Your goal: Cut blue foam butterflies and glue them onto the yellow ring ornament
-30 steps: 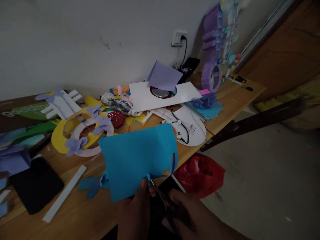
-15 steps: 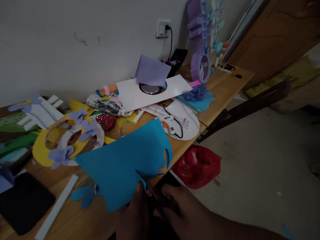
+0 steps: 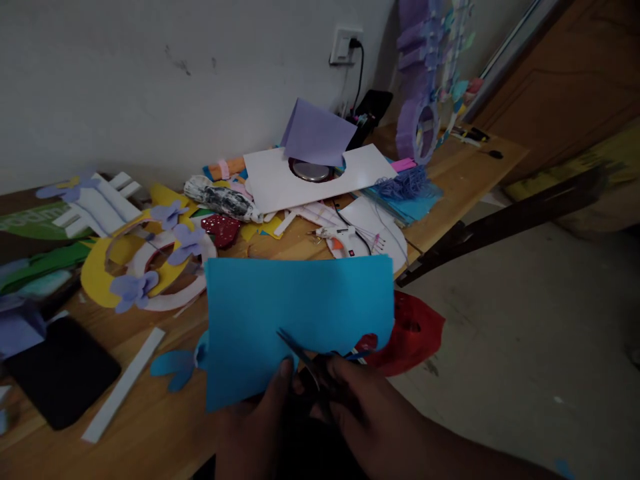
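A blue sheet (image 3: 250, 300), perhaps paper or thin foam, is held over the table's front edge. My left hand (image 3: 263, 417) is closed on its lower edge, thumb on top. My right hand (image 3: 363, 407) is closed round the handles of a pair of scissors (image 3: 304, 360). The scissor blades point up and left across the sheet, beside my left thumb. Curved cut-outs show at the sheet's lower right corner. Just left of the sheet, a blue petal-shaped piece (image 3: 173, 363) lies on the table.
A glue gun (image 3: 340, 239) rests behind the sheet. Purple flowers on a yellow ring (image 3: 95, 270), a white strip (image 3: 125, 383) and a black flat object (image 3: 63, 373) lie to the left. White board (image 3: 265, 183) lies at the back. A red bag-like thing (image 3: 420, 333) is below, right.
The blue sheet has turned so its top edge is level, and its right end reaches farther right. The scissors remain at the sheet in my right hand. The view has shifted slightly.
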The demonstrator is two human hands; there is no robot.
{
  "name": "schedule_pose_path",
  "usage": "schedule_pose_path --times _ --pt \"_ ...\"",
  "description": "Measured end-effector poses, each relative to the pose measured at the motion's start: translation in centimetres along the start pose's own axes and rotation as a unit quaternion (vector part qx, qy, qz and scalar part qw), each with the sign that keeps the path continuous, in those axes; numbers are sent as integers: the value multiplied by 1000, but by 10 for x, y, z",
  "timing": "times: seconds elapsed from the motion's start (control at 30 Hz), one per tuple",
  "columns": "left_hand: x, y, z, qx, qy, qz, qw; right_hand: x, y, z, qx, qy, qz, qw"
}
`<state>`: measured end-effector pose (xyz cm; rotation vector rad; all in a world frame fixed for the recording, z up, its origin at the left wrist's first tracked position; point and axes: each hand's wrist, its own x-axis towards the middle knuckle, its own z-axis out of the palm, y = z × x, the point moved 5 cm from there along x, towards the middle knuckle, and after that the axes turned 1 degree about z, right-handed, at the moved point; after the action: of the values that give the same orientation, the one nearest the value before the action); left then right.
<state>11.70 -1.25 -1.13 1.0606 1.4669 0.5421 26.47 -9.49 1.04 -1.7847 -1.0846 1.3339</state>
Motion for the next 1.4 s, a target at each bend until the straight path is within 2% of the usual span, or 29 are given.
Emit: schedule_pose_path --times 0.13,0.27,0.43,0.57,0.73,0.9,1.03,1.17,1.3,1.37,1.4 --pt "1 10 -8 23 5 38 999 -1 4 4 24 -23 -1 999" --pt "6 23 -17 66 1 83 994 0 1 5 8 -12 -1 1000" --pt "13 33 -31 182 -34 98 978 -1 9 16 36 -56 91 994" --pt "10 37 -30 124 -39 111 985 0 16 22 92 -81 92 988" --pt "4 29 -14 -24 -77 97 992 4 19 20 57 -62 60 995" --pt "7 22 -20 33 -70 91 993 5 19 17 49 -67 46 995" --pt "9 31 -29 83 -63 131 986 6 24 21 49 -67 54 995" --pt "12 41 -34 113 -86 154 978 8 31 28 98 -72 70 990" --pt "18 42 -40 173 -112 125 971 10 31 29 114 -79 68 988" --pt "19 41 -36 153 -132 117 972 12 30 29 100 -81 63 990" --pt "18 41 -31 104 -146 117 977 14 30 28 97 -74 54 991"
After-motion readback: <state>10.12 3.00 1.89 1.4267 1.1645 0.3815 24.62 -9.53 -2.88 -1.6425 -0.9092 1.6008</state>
